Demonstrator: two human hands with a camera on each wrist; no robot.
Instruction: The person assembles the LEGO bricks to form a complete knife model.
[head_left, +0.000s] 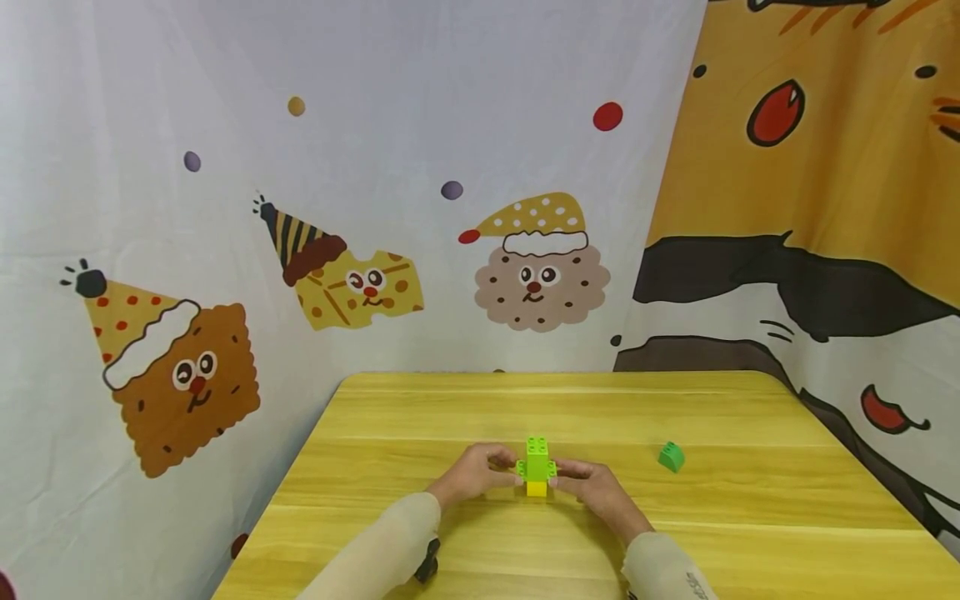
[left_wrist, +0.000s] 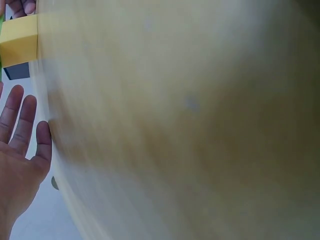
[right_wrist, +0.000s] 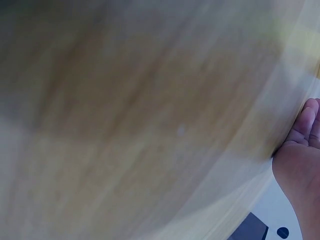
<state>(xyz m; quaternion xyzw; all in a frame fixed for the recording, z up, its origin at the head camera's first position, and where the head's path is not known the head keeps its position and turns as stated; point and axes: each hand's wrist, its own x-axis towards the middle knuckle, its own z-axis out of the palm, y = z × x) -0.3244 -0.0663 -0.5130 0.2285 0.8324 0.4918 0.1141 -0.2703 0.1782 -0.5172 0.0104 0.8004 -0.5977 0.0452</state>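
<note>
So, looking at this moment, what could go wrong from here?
The block tower stands on a yellow block narrower than its green spread, so uneven pressure from the left hand and right hand might tip it. The side pieces jut out by the fingers and could get knocked loose. A wide rightward swing might bump the loose green block.

The left wrist view's edge cuts off the yellow block [left_wrist: 20, 41] and left hand [left_wrist: 21, 162], the right wrist view's edge the right hand [right_wrist: 301, 152], the bench [left_wrist: 175, 125] blurs in both, and the sleeve print [head_left: 694, 586] is too small to read.
</note>
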